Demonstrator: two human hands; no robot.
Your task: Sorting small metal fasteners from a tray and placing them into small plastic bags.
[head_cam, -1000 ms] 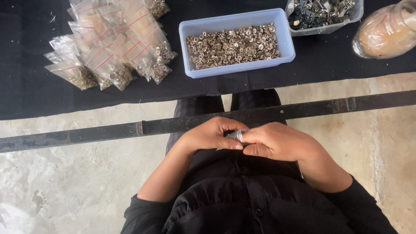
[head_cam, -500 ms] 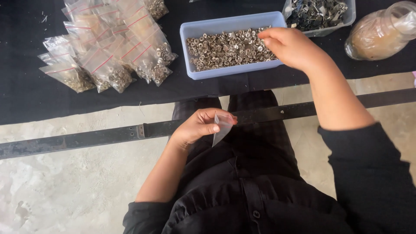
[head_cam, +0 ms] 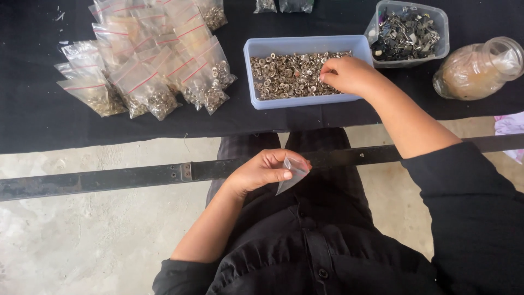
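My left hand (head_cam: 261, 171) rests over my lap and pinches a small clear plastic bag (head_cam: 291, 174) between thumb and fingers. My right hand (head_cam: 346, 75) reaches forward into a light blue rectangular tray (head_cam: 305, 101) full of small metal rings (head_cam: 284, 76). Its fingertips press down among the rings at the tray's right side. Whether it has any rings pinched is hidden by the fingers.
A heap of filled clear bags with red seal strips (head_cam: 147, 65) lies at the left of the black tabletop (head_cam: 33, 114). A clear tub of dark metal parts (head_cam: 406, 34) and a tipped plastic jar (head_cam: 477, 68) lie at right. A dark metal bar (head_cam: 109, 177) crosses below.
One second ago both hands were together over my lap. My right hand then reached out to the blue tray and has now dipped into the rings; my left hand keeps the bag.
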